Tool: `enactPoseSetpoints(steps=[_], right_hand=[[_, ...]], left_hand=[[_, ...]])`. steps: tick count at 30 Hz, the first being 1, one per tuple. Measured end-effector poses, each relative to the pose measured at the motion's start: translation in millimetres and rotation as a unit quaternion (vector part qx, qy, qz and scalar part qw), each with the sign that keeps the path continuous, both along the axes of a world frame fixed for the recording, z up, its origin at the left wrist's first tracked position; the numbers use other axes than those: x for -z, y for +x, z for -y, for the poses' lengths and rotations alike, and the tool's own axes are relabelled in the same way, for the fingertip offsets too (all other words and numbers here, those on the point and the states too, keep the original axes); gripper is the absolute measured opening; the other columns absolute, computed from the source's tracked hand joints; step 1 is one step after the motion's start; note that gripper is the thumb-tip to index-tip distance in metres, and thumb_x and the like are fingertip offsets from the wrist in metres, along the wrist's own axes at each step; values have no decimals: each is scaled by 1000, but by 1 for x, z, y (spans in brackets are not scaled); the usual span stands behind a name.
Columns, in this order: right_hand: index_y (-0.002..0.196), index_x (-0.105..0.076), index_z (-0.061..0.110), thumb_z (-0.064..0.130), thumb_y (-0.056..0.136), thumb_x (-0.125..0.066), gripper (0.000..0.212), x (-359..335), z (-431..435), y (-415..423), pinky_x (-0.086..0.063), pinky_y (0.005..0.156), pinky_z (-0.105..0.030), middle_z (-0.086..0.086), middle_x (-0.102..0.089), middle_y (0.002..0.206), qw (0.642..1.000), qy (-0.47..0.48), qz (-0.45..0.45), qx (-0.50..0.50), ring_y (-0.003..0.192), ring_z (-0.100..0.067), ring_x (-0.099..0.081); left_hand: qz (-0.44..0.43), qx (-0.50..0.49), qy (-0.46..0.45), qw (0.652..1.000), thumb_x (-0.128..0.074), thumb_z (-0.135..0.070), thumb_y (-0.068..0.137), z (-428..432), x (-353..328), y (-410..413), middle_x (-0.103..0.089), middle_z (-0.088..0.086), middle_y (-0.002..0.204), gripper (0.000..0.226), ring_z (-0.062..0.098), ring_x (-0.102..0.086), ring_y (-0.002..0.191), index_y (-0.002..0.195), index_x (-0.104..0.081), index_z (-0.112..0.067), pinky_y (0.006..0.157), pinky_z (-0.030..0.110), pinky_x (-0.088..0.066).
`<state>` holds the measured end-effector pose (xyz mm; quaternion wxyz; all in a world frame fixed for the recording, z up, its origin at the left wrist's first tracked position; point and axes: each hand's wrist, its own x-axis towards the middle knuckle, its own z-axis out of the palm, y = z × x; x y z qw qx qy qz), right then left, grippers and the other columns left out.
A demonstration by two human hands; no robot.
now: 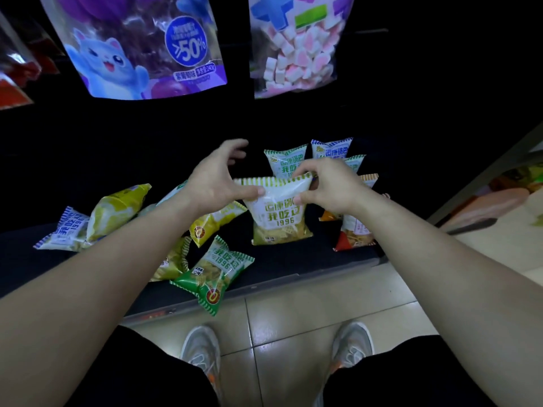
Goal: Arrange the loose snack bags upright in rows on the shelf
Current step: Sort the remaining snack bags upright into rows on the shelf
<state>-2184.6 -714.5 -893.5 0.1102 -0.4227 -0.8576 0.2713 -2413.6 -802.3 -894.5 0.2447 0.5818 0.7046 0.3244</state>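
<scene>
A yellow-green snack bag (pixel 280 217) stands upright on the dark shelf (pixel 308 259), mid-right. My right hand (pixel 329 183) pinches its top right corner. My left hand (pixel 217 180) touches the top left edge with the thumb, its fingers spread apart above the bag. Behind it stand a green bag (pixel 283 161) and a blue-striped bag (pixel 332 148). An orange bag (pixel 354 230) stands to the right. Loose bags lie to the left: a green one (pixel 214 274) at the shelf's front edge, yellow ones (pixel 117 210) (pixel 211 224) and a blue-striped one (pixel 63 230).
Two large candy pouches hang above: a purple cat pouch (pixel 141 45) and a marshmallow pouch (pixel 296 45). The shelf's front lip (pixel 264 289) runs above the tiled floor (pixel 293 312). My shoes (pixel 202 348) stand close below. Another display (pixel 499 186) sits at right.
</scene>
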Motion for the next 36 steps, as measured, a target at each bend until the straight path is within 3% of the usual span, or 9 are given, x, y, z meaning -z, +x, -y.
enactPoseSetpoints(steps=[4,6,9,13,17,20,27,32,36], right_hand=[[113,-67,36,39,72,-87,46,1,8,-5,-43,80,-31,2,-63,109,999,1,25,-24,103,-16,-55],[117,-65,36,39,73,-86,49,3,10,-5,-48,84,-35,2,-65,110,999,-4,30,-30,105,-18,-57],[136,-52,36,38,78,-83,66,7,9,1,-52,92,-42,0,-63,126,999,-40,25,-18,112,-20,-60],[152,-31,27,49,88,-69,78,20,-6,23,-44,96,-35,-4,-46,147,993,-69,89,22,127,-24,-52],[150,-36,22,52,92,-61,70,39,-24,42,-43,101,-39,-8,-29,155,975,-90,201,34,132,-29,-44],[148,-41,22,52,93,-60,65,59,-31,49,-43,102,-42,-7,-36,149,970,-82,231,14,130,-28,-45],[141,-48,21,46,95,-57,53,123,-38,44,-44,100,-36,-6,-47,139,972,-100,213,-7,125,-24,-48],[143,-46,23,48,95,-56,55,150,-44,34,-42,105,-38,-4,-45,146,969,-143,203,-3,132,-22,-45],[143,-47,23,49,95,-58,55,156,-49,30,-43,105,-38,-4,-47,146,968,-169,183,17,131,-21,-47]], left_hand=[[-178,108,-149,967,-85,-62,55,3,8,12,-57,-5,134,99,19,-54,120,141,-42,-39,97,37,-48],[-231,115,-169,951,-80,-72,51,2,15,18,-57,-1,132,101,22,-53,117,140,-42,-42,92,38,-49],[-249,92,-151,952,-79,-71,55,-1,22,17,-56,-2,136,98,23,-49,123,141,-44,-38,93,39,-48],[-287,54,-144,945,-78,-71,59,-15,36,12,-57,0,136,97,25,-51,123,142,-44,-35,88,37,-49],[-289,36,-129,948,-76,-72,60,-51,53,7,-56,1,139,99,26,-53,123,144,-43,-30,88,38,-50],[-288,28,-139,947,-75,-71,61,-81,76,11,-55,3,142,103,29,-57,120,148,-39,-28,86,39,-52],[-296,22,-177,938,-75,-71,62,-162,130,26,-51,10,144,109,32,-54,123,151,-32,-26,85,40,-52],[-316,29,-185,930,-78,-64,67,-197,157,45,-46,7,147,100,30,-48,130,150,-35,-27,89,41,-51],[-329,17,-146,933,-77,-63,69,-201,166,57,-45,5,146,95,31,-47,129,147,-38,-26,92,45,-50]])
